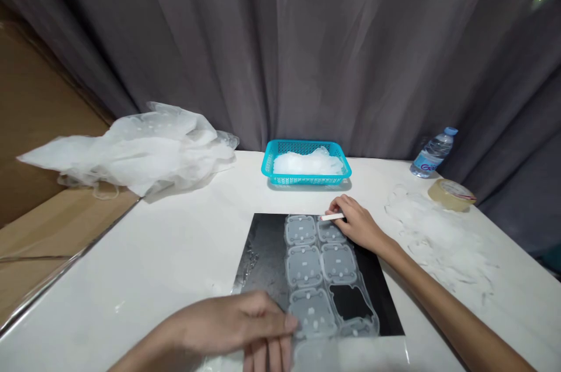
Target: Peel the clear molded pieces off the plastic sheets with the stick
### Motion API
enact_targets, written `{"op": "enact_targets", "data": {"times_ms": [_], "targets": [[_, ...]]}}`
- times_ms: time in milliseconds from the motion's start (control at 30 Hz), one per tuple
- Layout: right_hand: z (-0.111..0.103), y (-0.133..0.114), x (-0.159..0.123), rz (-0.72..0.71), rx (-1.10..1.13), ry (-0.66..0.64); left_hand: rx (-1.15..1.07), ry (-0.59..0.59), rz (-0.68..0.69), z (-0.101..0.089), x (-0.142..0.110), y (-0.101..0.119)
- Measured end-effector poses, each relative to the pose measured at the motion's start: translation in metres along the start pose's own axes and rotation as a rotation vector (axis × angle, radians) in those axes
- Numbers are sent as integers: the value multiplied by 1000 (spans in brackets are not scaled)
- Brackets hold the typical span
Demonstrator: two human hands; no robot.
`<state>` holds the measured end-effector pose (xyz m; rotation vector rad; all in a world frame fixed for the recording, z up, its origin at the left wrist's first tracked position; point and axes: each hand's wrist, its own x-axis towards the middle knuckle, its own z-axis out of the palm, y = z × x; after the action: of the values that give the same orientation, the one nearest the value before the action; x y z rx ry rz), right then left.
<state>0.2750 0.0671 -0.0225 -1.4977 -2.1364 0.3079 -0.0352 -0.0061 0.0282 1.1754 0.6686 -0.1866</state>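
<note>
A translucent molded sheet point(305, 266) with rounded-square pieces in two columns lies on a black board point(267, 249). One place in its right column is a cut-out through which the board shows. The sheet's near end reaches past the board's front edge. At the sheet's lower left edge, my left hand point(245, 325) is closed, thumb on top and fingers lower down, pinching it. My right hand point(354, 221) rests over the far right piece. Its fingers grip a thin white stick point(332, 216) with a reddish tip; what kind of tool it is cannot be made out.
A turquoise basket point(307, 180) holding white translucent pieces stands behind the board. Left of it lies a heap of clear plastic bags point(149, 147), by cardboard point(61, 214). To the right are a water bottle point(433, 153), a tape roll point(451, 194) and scattered translucent scraps point(442, 243).
</note>
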Motion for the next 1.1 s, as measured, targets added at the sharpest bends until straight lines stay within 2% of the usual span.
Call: {"op": "enact_targets", "data": {"times_ms": [67, 167, 233, 300, 367, 433, 500, 567, 667, 733, 800, 867, 1000, 1100], "targets": [[1, -1, -3, 6, -6, 16, 93, 199, 117, -12, -3, 10], [5, -3, -6, 11, -14, 37, 284, 586, 338, -19, 3, 16], [8, -5, -6, 8, -16, 40, 466, 726, 443, -15, 9, 14], [10, -8, -4, 15, -18, 44, 673, 704, 477, -7, 15, 9], [8, -13, -3, 35, -22, 56, 863, 602, 471, 3, 19, 3], [0, -20, -5, 48, -14, 55, 994, 532, 450, 10, 22, -3], [-15, -30, -15, 34, 15, 13, 1051, 517, 445, 12, 24, -8], [-33, -42, -37, -2, 79, -107, 1062, 521, 444, 8, 26, -10], [-54, -56, -85, -27, 233, -420, 1055, 560, 447, 0, 27, -9], [-58, -60, -117, -3, 234, -500, 1054, 592, 441, -5, 26, -6], [-54, -59, -141, 36, 256, -502, 1049, 625, 423, -10, 25, -2], [-48, -54, -153, 84, 252, -452, 1035, 674, 421, -16, 24, 2], [-45, -49, -156, 79, 186, -390, 1043, 764, 456, -36, 24, 7], [-54, -54, -156, 10, 226, -409, 1079, 750, 432, -45, 25, 8]]}}
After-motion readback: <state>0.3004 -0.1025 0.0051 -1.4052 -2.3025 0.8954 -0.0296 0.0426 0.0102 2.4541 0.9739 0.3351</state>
